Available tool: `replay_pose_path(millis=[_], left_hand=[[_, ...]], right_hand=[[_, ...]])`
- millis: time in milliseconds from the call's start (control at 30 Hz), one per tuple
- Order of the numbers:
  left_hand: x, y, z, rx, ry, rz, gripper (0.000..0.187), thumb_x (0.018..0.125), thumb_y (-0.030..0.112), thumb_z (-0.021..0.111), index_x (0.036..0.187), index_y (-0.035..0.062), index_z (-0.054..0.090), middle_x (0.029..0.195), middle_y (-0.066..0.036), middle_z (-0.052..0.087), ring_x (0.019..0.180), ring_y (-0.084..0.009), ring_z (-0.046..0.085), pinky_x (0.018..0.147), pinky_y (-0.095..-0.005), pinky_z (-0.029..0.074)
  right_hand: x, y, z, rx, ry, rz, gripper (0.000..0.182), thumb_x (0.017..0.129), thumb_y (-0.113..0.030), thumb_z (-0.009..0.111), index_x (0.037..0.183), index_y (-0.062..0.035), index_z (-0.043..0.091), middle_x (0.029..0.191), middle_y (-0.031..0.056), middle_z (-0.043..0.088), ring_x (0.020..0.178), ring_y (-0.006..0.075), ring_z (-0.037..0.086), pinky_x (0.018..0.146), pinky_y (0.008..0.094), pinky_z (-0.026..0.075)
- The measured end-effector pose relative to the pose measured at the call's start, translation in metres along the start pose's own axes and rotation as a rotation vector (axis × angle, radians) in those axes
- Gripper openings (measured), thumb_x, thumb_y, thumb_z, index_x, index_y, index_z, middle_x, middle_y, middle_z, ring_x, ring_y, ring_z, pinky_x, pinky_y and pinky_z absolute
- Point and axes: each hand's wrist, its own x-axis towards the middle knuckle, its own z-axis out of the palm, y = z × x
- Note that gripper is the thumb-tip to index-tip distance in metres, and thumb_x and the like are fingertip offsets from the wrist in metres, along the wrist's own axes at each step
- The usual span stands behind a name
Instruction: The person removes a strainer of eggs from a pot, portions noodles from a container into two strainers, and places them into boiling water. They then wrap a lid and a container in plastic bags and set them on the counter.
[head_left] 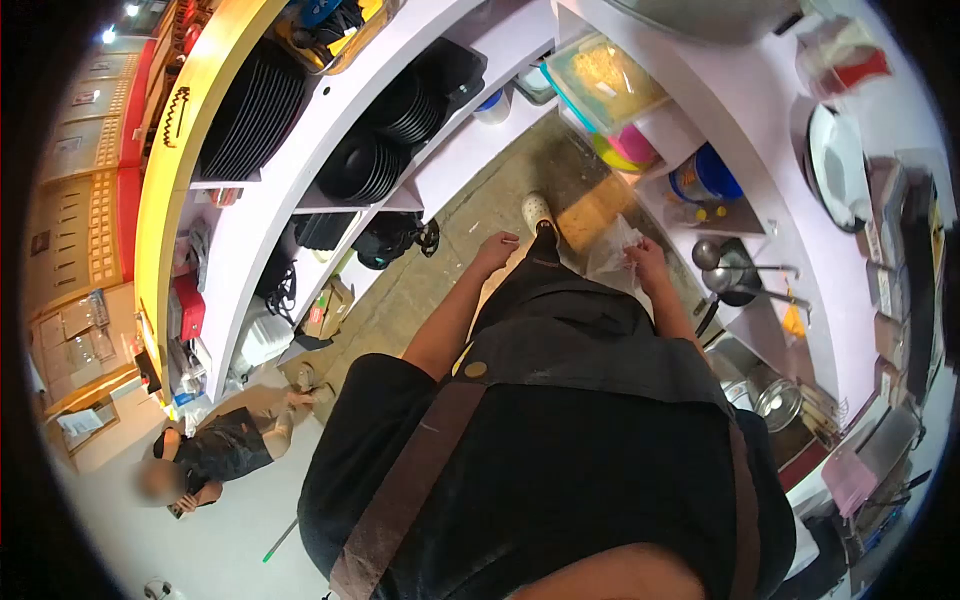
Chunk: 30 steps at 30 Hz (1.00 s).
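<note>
My right hand [648, 262] is closed on the top of a clear plastic bag [608, 254], which hangs beside my dark apron [560, 300]. Low on the other side, my left hand [496, 252] has its fingers curled together. A small pale spot shows at its fingertips, too small to name. Both hands are at about hip height over the floor. Just beyond them, my foot in a light clog [537, 212] stands on the grey floor [480, 215].
Shelves on the left hold stacked black plates [252, 112] and black bowls [360, 168]. A clear food container [605, 85] stands ahead. On the right are a blue tub [708, 175], ladles [707, 254] and a white dish [838, 168]. Another person [225, 445] is at the lower left.
</note>
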Motion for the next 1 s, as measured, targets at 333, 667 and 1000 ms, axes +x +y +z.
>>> replay_pose_path(millis=[333, 667, 1000], left_hand=[[0.135, 0.064, -0.116, -0.707, 0.070, -0.195, 0.021, 0.083, 0.022, 0.054, 0.102, 0.0111, 0.054, 0.086, -0.004, 0.055, 0.079, -0.0165, 0.055, 0.073, -0.0346, 0.047], [0.273, -0.011, -0.206, -1.794, 0.918, -0.112, 0.042, 0.086, 0.020, 0.035, 0.126, 0.0077, 0.038, 0.133, -0.007, 0.036, 0.121, -0.0234, 0.035, 0.096, -0.0438, 0.032], [0.297, -0.028, -0.199, -1.188, 0.987, -0.289, 0.026, 0.083, 0.003, 0.051, 0.107, -0.0054, 0.051, 0.097, -0.013, 0.060, 0.077, -0.0297, 0.063, 0.065, -0.0411, 0.054]], right_hand=[[0.119, -0.055, 0.062, -0.283, 0.003, -0.175, 0.007, 0.071, -0.007, 0.057, 0.076, -0.0056, 0.052, 0.065, 0.0018, 0.050, 0.058, 0.0123, 0.049, 0.051, 0.0277, 0.038], [0.263, -0.137, 0.177, -0.972, -0.244, -0.469, 0.025, 0.073, -0.008, 0.051, 0.097, -0.0034, 0.054, 0.086, 0.0139, 0.059, 0.080, 0.0229, 0.056, 0.071, 0.0320, 0.043], [0.427, -0.104, 0.379, -0.473, -0.466, 0.286, 0.042, 0.088, -0.042, 0.037, 0.100, -0.0064, 0.055, 0.086, 0.0084, 0.056, 0.078, 0.0214, 0.055, 0.067, 0.0369, 0.047]])
